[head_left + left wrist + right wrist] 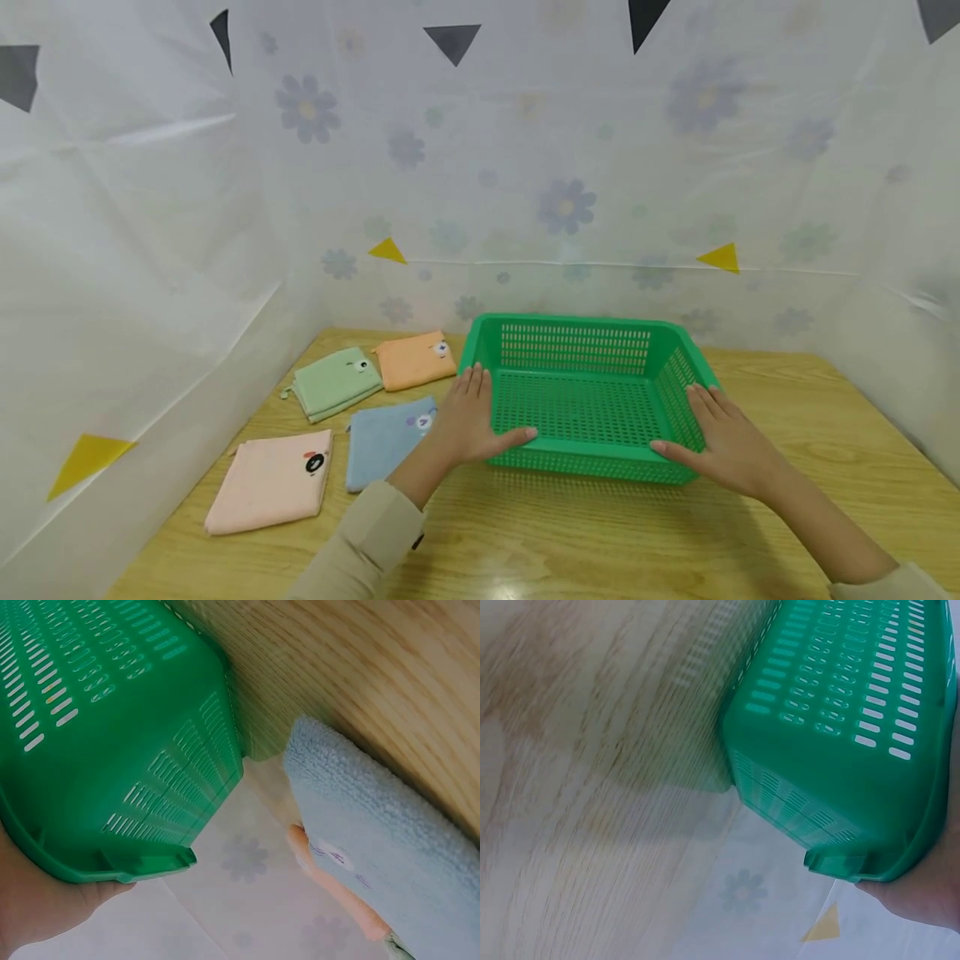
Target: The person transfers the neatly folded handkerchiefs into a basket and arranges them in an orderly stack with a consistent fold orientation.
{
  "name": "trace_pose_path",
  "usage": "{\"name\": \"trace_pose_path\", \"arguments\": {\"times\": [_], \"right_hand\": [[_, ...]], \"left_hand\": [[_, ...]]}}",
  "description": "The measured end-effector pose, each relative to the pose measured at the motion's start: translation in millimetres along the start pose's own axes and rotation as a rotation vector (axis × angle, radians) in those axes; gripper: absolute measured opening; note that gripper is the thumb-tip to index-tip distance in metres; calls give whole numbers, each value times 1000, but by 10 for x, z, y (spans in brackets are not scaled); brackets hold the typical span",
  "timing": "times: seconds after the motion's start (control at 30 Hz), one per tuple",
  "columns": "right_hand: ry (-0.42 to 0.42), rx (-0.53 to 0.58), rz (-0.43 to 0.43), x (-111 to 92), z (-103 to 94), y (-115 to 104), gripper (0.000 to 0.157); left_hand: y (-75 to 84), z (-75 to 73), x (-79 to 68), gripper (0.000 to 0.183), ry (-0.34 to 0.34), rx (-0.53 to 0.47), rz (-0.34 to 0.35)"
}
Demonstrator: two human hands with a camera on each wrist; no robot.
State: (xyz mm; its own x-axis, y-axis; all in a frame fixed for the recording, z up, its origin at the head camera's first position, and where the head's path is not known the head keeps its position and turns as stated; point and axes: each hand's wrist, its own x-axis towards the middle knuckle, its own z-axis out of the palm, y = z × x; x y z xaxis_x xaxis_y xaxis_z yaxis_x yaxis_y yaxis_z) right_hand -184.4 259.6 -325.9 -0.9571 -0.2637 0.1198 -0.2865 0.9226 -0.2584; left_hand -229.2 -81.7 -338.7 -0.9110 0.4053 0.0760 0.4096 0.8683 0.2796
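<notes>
A green plastic basket with slotted walls stands on the wooden table, and nothing lies inside it. On its near left corner rests my left hand, fingers straight along the side rim and thumb over the front rim. My right hand lies the same way on the near right corner. Both wrist views show the basket's outer wall close up, with only part of each hand visible. Just left of my left hand is a folded blue towel with a small face on it.
Further left lie a folded pink towel, a green towel and an orange towel. White patterned sheeting surrounds the table at the back and sides. Wooden tabletop extends right of the basket.
</notes>
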Motion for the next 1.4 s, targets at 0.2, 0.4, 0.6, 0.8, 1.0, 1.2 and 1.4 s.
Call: {"name": "trace_pose_path", "arguments": {"times": [0.2, 0.4, 0.6, 0.8, 1.0, 1.2, 1.4], "right_hand": [[14, -5, -2, -26, 23, -13, 96], [18, -2, -6, -37, 28, -10, 96], [19, 5, -9, -68, 25, -11, 95], [13, 4, -9, -94, 35, -8, 95], [14, 13, -11, -121, 39, -8, 96], [11, 16, -9, -131, 28, -2, 96], [9, 11, -5, -153, 30, -9, 96]], "left_hand": [[2, -10, -25, 101, 2, 14, 10], [-8, -2, -33, 102, 3, 31, 7], [2, 6, -55, 102, 5, 29, 2], [13, 3, -92, 103, 12, 21, 11], [21, 4, -124, 104, 11, 15, 14], [32, 2, -152, 106, 15, 4, 12], [36, 17, -187, 108, 29, -8, 18]]}}
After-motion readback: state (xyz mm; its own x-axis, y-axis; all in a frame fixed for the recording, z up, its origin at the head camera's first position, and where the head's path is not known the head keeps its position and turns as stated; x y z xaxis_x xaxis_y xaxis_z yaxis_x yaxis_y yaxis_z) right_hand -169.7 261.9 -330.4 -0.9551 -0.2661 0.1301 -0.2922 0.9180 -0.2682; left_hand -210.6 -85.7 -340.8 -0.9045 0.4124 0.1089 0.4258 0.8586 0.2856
